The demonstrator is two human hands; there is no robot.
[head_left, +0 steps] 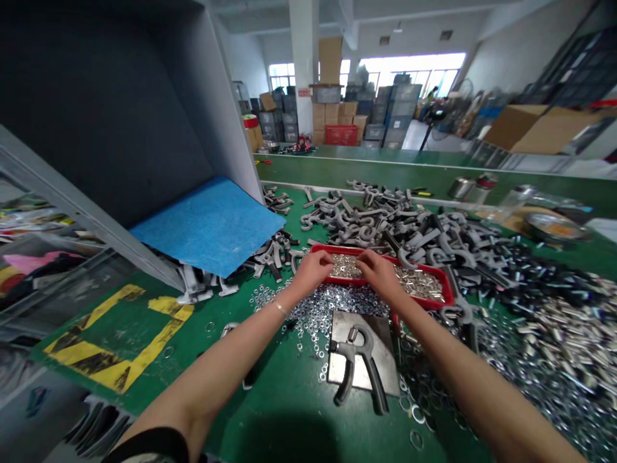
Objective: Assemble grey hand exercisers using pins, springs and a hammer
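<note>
Quick count: one left hand (pixel 313 270), one right hand (pixel 380 273), one red tray (pixel 448 299), one steel plate (pixel 347 328), one hand exerciser (pixel 359 363), one blue mat (pixel 207 225), and way too many washers (pixel 328 308) to count.

No text can be read. A small red sign (pixel 304 92) is seen on the pillar (pixel 303 45), but its lettering is too small to be made out. Any markings on the cartons (pixel 325 116) are likewise too small or blurred to be read. No legible lettering is shown on the red tray (pixel 447 289) or on the hand grip (pixel 360 366). Only stripes are shown on the yellow-and-black tape (pixel 113 344).
</note>
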